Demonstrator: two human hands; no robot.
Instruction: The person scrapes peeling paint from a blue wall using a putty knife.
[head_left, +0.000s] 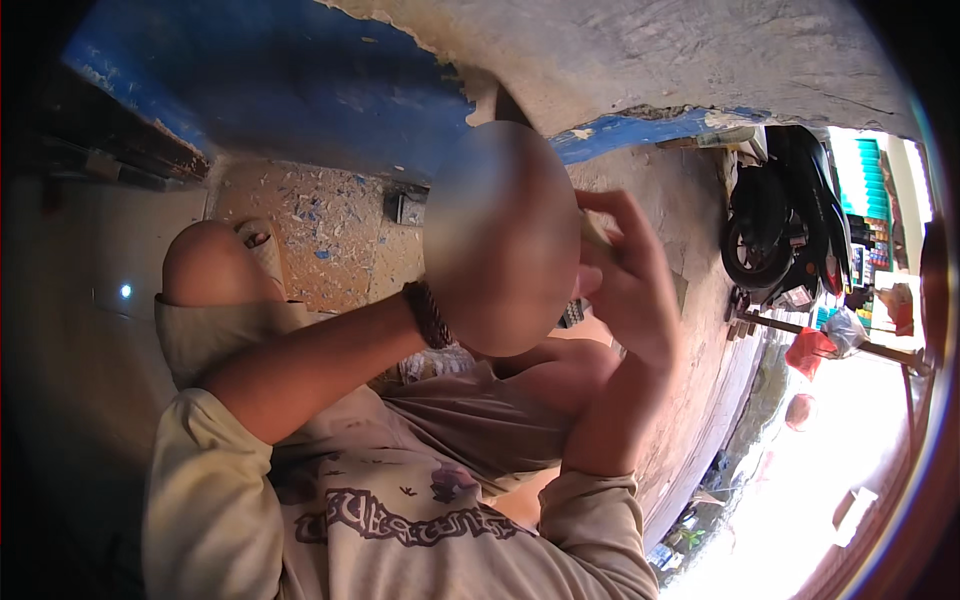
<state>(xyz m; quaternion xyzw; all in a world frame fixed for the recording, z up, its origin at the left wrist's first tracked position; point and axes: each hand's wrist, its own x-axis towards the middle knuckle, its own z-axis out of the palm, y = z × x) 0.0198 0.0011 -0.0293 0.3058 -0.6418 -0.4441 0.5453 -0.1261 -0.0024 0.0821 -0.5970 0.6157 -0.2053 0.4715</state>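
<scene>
A blurred oval covers most of my left hand (491, 277), so its fingers and whatever they may hold cannot be made out. A dark braided bracelet (428, 315) circles that wrist. My right hand (634, 274) is raised beside the oval, its fingers curled round a small pale object (595, 229) that is partly hidden; its kind is unclear. Both hands are above my bent legs, near a wall with peeling blue paint (337, 90). Below the right hand shows a patterned strap or band (572, 313), partly covered.
Paint flakes (322, 217) litter the floor along the wall's foot. A small dark box-like thing (407, 206) sits against the wall. My sandalled foot (262, 244) is at left. A parked motorcycle (784, 217) and a wooden rail with plastic bags (810, 351) stand at right.
</scene>
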